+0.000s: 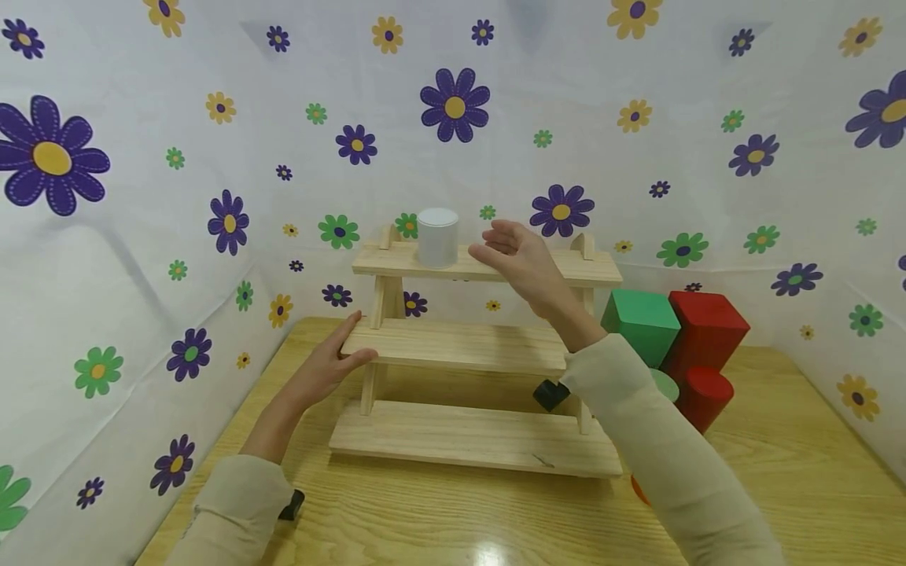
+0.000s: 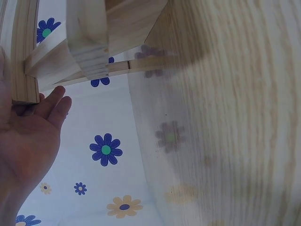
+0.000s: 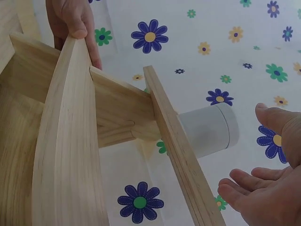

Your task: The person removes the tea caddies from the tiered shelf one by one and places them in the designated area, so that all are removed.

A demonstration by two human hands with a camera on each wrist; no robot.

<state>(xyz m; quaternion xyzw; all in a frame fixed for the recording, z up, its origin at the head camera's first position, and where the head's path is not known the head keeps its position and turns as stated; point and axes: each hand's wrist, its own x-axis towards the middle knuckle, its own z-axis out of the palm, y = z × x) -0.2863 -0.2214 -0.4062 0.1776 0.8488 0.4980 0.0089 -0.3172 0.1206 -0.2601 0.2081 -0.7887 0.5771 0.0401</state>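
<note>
A three-tier wooden shelf stand [image 1: 460, 346] stands on the table. On its top board, left of centre, sits an upright white cylinder [image 1: 437, 242] with a flat lid-like top. My left hand [image 1: 320, 376] holds the left end of the middle board, thumb at the front edge and fingers round the side. In the left wrist view, the left hand [image 2: 35, 136] has its fingertips behind the board's end. My right hand [image 1: 525, 263] is just right of the white cylinder, fingers loosely bent. The right wrist view shows a gap between the right hand [image 3: 263, 188] and the cylinder [image 3: 209, 131].
Right of the stand are a green block [image 1: 640, 326], a red block [image 1: 708, 326], a red cylinder [image 1: 708, 389] and a pale green round piece [image 1: 664, 384]. An orange thing [image 1: 639, 491] is partly hidden by my right sleeve. Flower-printed cloth [image 1: 453, 173] encloses the wooden table [image 1: 396, 519].
</note>
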